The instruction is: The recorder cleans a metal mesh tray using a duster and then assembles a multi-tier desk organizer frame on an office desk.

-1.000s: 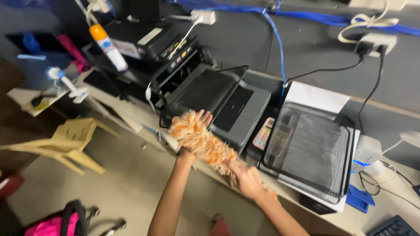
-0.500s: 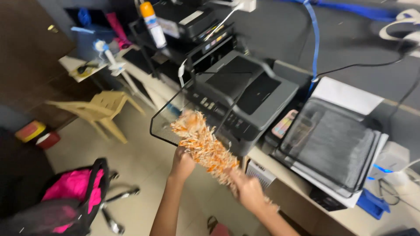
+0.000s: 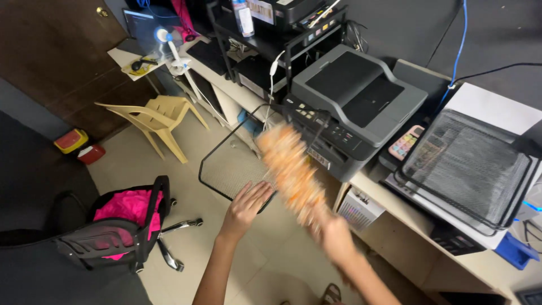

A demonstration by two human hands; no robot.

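Note:
My right hand grips the handle of an orange and white fluffy duster, which is blurred and points up towards the front of a grey printer. Just left of the duster, my left hand is flat with fingers apart, holding nothing. It lies close to the lower edge of a black wire mesh tray that sticks out from the desk in front of the printer.
A second black mesh tray sits right of the printer, over white paper. A pink calculator lies between them. On the floor stand a beige plastic chair and a black office chair with pink cloth. Black shelves stand behind.
My left hand has let go of the duster's fluffy head and dropped to the left. The duster is blurred now, swinging in my right hand. The view has shifted leftward and down.

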